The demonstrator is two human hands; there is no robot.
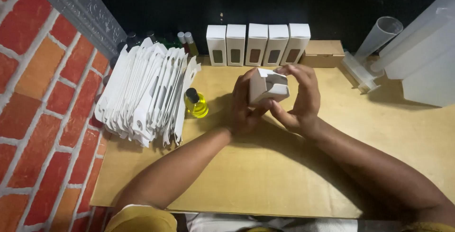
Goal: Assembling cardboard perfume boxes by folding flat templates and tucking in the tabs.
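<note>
Holding a small white cardboard box (266, 86) above the smooth tan bench (237, 175).
Left hand (244, 104) and right hand (298, 97) both clasp its matte, rectangular body; top flaps stand open.

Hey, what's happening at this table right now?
A person holds a small white carton in both hands, the left hand behind it and the right hand at its open top flap. A small bottle of yellow liquid stands beside a stack of flat cartons. Five finished boxes line the back.
</note>
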